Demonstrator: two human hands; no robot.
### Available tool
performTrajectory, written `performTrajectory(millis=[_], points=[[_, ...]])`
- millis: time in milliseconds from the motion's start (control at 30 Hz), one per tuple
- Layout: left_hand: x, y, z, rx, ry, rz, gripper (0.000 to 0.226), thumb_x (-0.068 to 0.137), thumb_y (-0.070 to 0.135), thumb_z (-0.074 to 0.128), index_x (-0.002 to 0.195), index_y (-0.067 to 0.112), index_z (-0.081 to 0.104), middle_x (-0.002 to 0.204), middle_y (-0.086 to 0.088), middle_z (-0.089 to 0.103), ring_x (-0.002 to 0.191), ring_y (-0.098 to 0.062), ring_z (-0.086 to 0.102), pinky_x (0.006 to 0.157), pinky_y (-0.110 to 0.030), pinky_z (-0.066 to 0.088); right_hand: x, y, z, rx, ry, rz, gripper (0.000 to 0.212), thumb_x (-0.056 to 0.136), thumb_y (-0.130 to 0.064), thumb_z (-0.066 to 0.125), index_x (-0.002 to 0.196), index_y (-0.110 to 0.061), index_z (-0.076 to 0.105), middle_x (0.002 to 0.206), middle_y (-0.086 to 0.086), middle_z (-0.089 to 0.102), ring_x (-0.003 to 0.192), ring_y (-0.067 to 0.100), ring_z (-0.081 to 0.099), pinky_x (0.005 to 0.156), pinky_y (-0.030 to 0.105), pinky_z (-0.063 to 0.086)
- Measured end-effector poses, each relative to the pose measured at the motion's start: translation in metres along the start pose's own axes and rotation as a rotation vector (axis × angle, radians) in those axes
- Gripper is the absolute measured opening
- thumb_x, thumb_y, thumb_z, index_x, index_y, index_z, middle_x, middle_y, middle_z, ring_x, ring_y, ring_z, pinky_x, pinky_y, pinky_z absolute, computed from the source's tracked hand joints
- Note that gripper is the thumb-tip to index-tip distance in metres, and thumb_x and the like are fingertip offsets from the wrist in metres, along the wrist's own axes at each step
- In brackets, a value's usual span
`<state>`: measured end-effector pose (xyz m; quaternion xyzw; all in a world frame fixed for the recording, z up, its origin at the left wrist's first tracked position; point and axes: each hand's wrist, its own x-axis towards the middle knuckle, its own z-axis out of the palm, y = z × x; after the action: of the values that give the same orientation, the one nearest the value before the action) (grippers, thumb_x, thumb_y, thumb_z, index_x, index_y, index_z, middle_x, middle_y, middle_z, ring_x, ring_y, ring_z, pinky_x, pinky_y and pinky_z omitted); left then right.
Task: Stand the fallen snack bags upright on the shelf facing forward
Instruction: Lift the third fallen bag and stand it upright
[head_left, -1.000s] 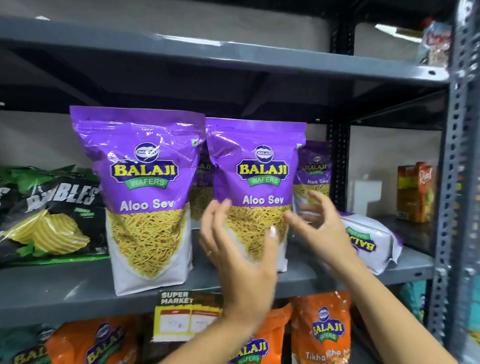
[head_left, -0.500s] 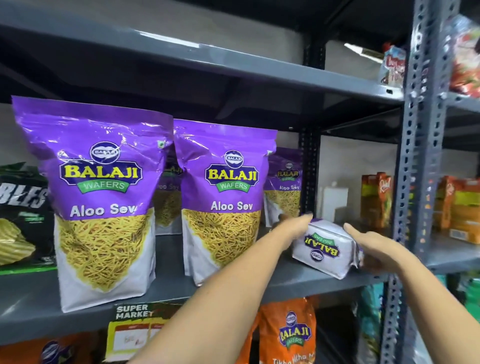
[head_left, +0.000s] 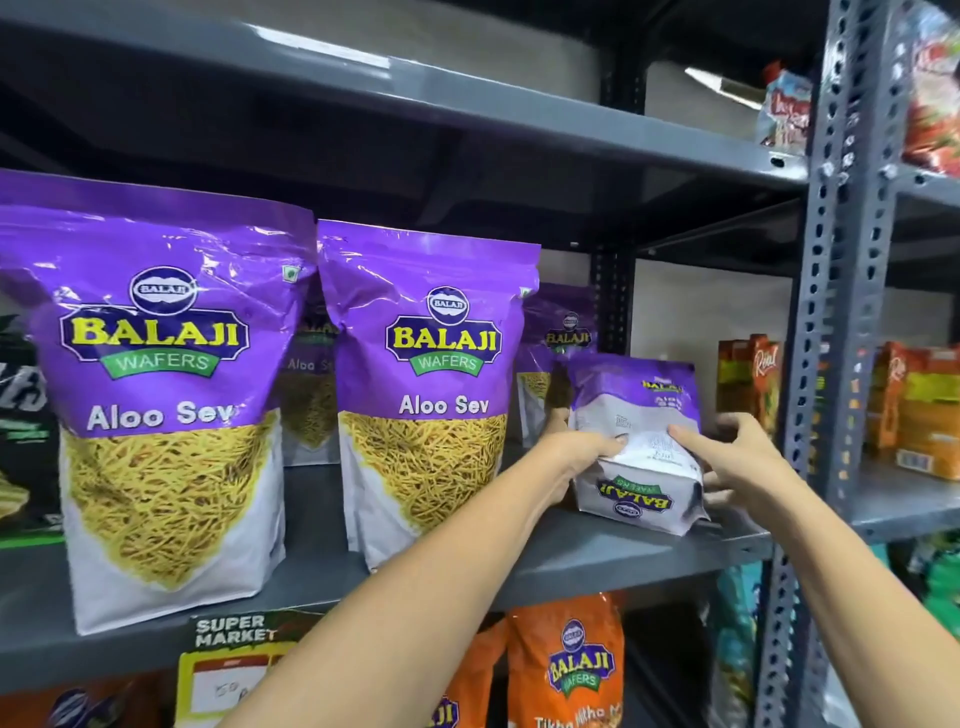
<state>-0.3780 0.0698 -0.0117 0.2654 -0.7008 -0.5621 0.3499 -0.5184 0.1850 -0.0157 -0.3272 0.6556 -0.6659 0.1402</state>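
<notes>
Head view: left hand and right hand clamped the small bag from either side, thumbs on its white back panel. Bag was tilted, its base resting on the shelf, logo on the base upside down. Left of the grip, two upright Aloo Sev bags faced forward. Cartons stood behind the right hand.

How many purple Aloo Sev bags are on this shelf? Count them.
5: front left, front middle, one behind between them, one at the back right, one held rear-side out. More may be hidden.
</notes>
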Motion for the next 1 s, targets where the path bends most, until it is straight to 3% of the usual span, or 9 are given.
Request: performTrajectory(millis=[100, 233, 333, 500, 633, 733, 800, 900, 1000], points=[[-0.003, -0.005, -0.005, 0.017, 0.034, 0.121, 0.102, 0.071, 0.006, 0.081, 0.15, 0.013, 0.017, 0.146, -0.007, 0.045, 0.129, -0.02, 0.048, 0.106, -0.025, 0.039, 0.008, -0.001, 0.006, -0.015, 0.028, -0.109, 0.076, 0.081, -0.024, 0.076, 0.142, -0.017, 0.032, 0.113, 0.013, 0.058, 0.087, 0.026, 0.066, 0.051, 0.032, 0.053], [-0.006, -0.01, -0.007, 0.201, 0.093, 0.234, 0.126, 0.067, 0.006, 0.084, 0.153, 0.019, -0.007, 0.159, -0.002, 0.025, 0.143, -0.019, 0.032, 0.118, -0.035, 0.028, 0.012, 0.005, 0.017, -0.035, 0.001, -0.201, 0.077, 0.082, -0.015, 0.074, 0.144, -0.018, 0.03, 0.111, 0.013, 0.059, 0.084, 0.011, 0.061, 0.055, 0.027, 0.049], [-0.01, -0.014, -0.01, 0.382, 0.174, 0.289, 0.138, 0.062, 0.011, 0.087, 0.15, 0.019, -0.019, 0.164, -0.004, 0.008, 0.149, -0.02, 0.017, 0.12, -0.037, 0.022, 0.012, 0.014, 0.025, -0.039, -0.022, -0.27, 0.077, 0.081, -0.008, 0.074, 0.144, -0.015, 0.03, 0.101, 0.001, 0.06, 0.087, 0.005, 0.058, 0.065, 0.023, 0.046], [-0.018, -0.016, -0.007, 0.622, 0.269, 0.211, 0.142, 0.065, 0.028, 0.086, 0.145, 0.029, -0.032, 0.149, -0.014, 0.044, 0.128, -0.035, 0.052, 0.099, -0.045, 0.046, 0.013, 0.026, 0.026, -0.052, -0.065, -0.334, 0.079, 0.081, -0.008, 0.074, 0.146, -0.013, 0.029, 0.1, -0.009, 0.06, 0.097, 0.01, 0.06, 0.083, 0.027, 0.046], [-0.023, -0.016, -0.004, 0.668, 0.285, 0.223, 0.138, 0.068, 0.029, 0.084, 0.147, 0.025, -0.029, 0.149, -0.016, 0.042, 0.129, -0.035, 0.051, 0.098, -0.044, 0.046, 0.013, 0.032, 0.024, -0.073, -0.09, -0.333, 0.077, 0.08, -0.013, 0.075, 0.144, -0.015, 0.032, 0.119, 0.006, 0.059, 0.104, 0.017, 0.061, 0.074, 0.024, 0.049], [-0.03, -0.02, -0.001, 0.634, 0.273, 0.25, 0.131, 0.072, 0.031, 0.081, 0.148, 0.024, -0.026, 0.157, -0.017, 0.025, 0.135, -0.037, 0.042, 0.103, -0.045, 0.042, 0.017, 0.031, 0.022, -0.008, -0.1, -0.253, 0.079, 0.08, -0.024, 0.075, 0.146, -0.017, 0.032, 0.131, 0.011, 0.056, 0.115, 0.025, 0.058, 0.089, 0.041, 0.052], [-0.038, -0.023, 0.003, 0.629, 0.343, 0.321, 0.121, 0.075, 0.038, 0.076, 0.152, 0.024, -0.016, 0.159, -0.015, 0.009, 0.138, -0.037, 0.036, 0.108, -0.045, 0.038, 0.022, 0.027, 0.022, 0.185, -0.105, -0.13, 0.078, 0.082, -0.048, 0.065, 0.147, -0.016, 0.035, 0.141, 0.01, 0.052, 0.125, 0.029, 0.053, 0.104, 0.05, 0.044], [-0.047, -0.029, 0.016, 0.683, 0.488, 0.515, 0.088, 0.081, 0.045, 0.065, 0.15, 0.027, 0.013, 0.15, -0.008, 0.022, 0.131, -0.029, 0.037, 0.104, -0.039, 0.038, 0.034, 0.02, 0.02, 0.46, -0.086, 0.034, 0.074, 0.09, -0.065, 0.036, 0.141, -0.012, 0.046, 0.148, 0.016, 0.048, 0.137, 0.033, 0.043, 0.114, 0.05, 0.029], [-0.051, -0.032, 0.027, 0.674, 0.535, 0.581, 0.056, 0.083, 0.045, 0.058, 0.133, 0.03, 0.038, 0.136, -0.001, 0.037, 0.125, -0.024, 0.039, 0.099, -0.04, 0.039, 0.041, 0.02, 0.017, 0.554, -0.114, 0.088, 0.079, 0.093, -0.066, 0.019, 0.141, -0.01, 0.046, 0.144, 0.02, 0.051, 0.135, 0.036, 0.045, 0.113, 0.047, 0.031]])
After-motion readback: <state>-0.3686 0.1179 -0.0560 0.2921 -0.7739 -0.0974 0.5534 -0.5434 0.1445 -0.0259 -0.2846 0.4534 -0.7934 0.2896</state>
